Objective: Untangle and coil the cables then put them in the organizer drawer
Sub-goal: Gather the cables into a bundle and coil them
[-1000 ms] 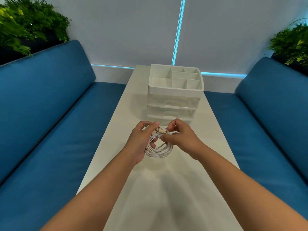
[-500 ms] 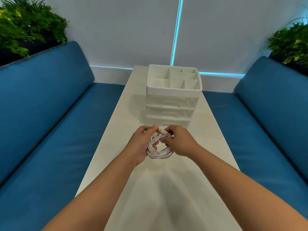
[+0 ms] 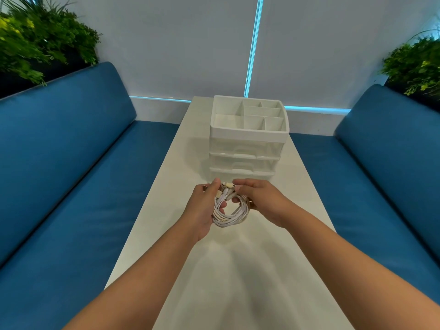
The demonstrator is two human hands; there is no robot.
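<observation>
- Evidently, in the head view, the coiled white cables are held just in front of the organizer, above the table.
- The loops are gripped by the left hand; the plug ends are pinched by the right hand.
- Coiling is judged nearly done; both drawers appear closed, so stowing remains.

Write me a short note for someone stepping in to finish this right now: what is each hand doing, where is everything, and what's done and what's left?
Left hand: grips the white cable coil on its left side.
Right hand: pinches the plug ends at the top of the coil.
The coil is held above the white table, just in front of the organizer.
Done: the cables look coiled into one bundle.
Left: both drawers appear closed, so open one and put the coil inside.
</observation>
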